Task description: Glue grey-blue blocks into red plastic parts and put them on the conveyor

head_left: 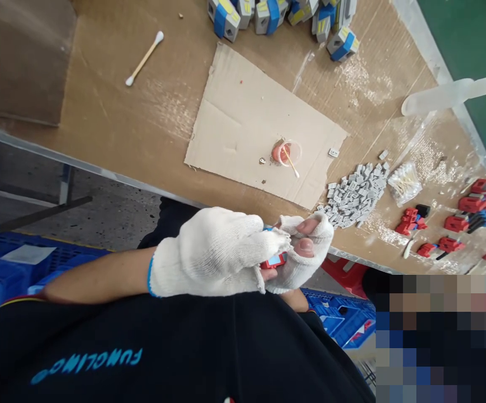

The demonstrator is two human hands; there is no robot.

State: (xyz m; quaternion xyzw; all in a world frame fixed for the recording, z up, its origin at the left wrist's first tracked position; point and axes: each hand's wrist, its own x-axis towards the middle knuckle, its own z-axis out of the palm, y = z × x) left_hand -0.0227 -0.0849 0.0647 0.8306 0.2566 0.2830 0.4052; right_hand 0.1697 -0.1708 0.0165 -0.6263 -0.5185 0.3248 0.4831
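Note:
Close to my body, just off the table's front edge, both gloved hands meet around a small red plastic part with a light blue face [273, 261]. My left hand [220, 252] wears a white knit glove and is closed on the part, its fingers covering most of it. The fingertips of my right hand [305, 252] stick out of a similar glove and curl around the part's other side. Beyond my hands, a cardboard sheet [230, 123] bears a small clear cup [295, 150] with red paste, in which a cotton swab [291, 163] leans.
Small grey pieces [358, 193] are heaped beside a bag of swabs [404, 182]. Red parts [477, 207] lie at the right. A squeeze bottle [435, 98], a loose swab [144, 59] and blue-banded grey blocks [268, 15] lie farther back. A red stool [345, 274] stands below.

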